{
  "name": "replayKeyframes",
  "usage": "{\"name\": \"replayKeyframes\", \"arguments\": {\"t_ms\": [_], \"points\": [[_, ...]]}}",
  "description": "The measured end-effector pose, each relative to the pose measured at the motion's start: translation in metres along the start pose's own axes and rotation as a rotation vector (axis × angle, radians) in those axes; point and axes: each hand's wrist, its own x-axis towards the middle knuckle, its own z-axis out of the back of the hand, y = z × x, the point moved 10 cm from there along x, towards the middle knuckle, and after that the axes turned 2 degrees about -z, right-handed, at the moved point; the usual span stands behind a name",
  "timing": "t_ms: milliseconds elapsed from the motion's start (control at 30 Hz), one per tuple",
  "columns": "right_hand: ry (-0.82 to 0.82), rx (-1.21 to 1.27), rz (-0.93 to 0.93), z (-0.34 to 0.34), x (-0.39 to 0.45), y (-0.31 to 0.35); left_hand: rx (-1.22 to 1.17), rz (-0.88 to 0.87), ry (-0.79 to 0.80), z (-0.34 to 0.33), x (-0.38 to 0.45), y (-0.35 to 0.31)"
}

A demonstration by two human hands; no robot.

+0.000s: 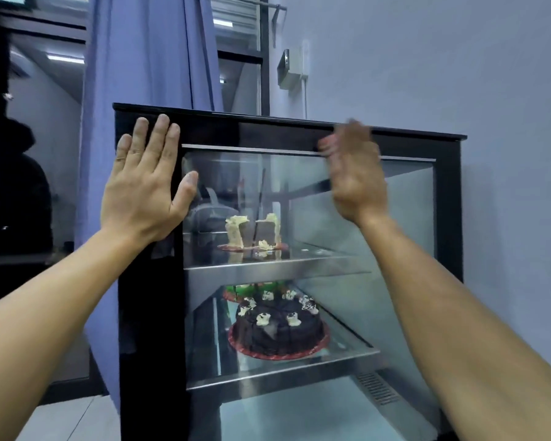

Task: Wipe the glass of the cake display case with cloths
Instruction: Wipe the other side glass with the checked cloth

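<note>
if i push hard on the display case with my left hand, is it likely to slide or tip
Probably neither. The display case looks heavy: thick black frame, glass panels, metal shelves. The left hand lies flat on the frame high up, where a hard shove gives most tipping leverage. The cake slices stand upright and might topple if jolted.

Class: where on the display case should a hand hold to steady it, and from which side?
Hold the black frame on the case's left edge, coming from the left front, palm flat as the left hand lies. It is solid and broad, so the glass stays unmarked.
</note>
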Motion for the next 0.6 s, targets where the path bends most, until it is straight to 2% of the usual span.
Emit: {"name": "replayKeyframes", "arguments": {"t_ms": [100, 167, 200, 233, 333, 400, 433, 500, 600], "points": [[-0.059, 0.099, -0.562, 0.013, -0.017, -0.079, 0.012, 0.003, -0.007, 0.0, 0.0, -0.001], [-0.098, 0.117, -0.77, 0.011, -0.021, -0.064, 0.017, -0.001, -0.005, -0.001, 0.0, -0.002], [-0.12, 0.117, -0.736, 0.009, -0.016, -0.033, 0.02, -0.001, -0.005, -0.001, 0.0, -0.001], [-0.141, 0.118, -0.603, 0.006, -0.011, 0.009, 0.023, -0.003, -0.002, -0.001, 0.0, -0.001], [-0.057, 0.056, 0.087, -0.019, -0.017, 0.15, 0.018, -0.014, -0.002, 0.001, 0.0, -0.001], [0.024, 0.029, 0.366, -0.023, -0.026, 0.166, 0.009, -0.019, -0.003, 0.001, 0.0, -0.001], [0.028, 0.012, 0.414, -0.02, -0.021, 0.148, 0.004, -0.019, -0.006, 0.001, 0.0, -0.002], [0.016, -0.016, 0.304, -0.013, -0.007, 0.077, 0.005, -0.011, -0.016, 0.001, 0.0, -0.001], [-0.004, 0.011, -0.169, 0.008, -0.004, -0.066, 0.006, -0.014, -0.02, -0.001, 0.0, -0.002]]}}
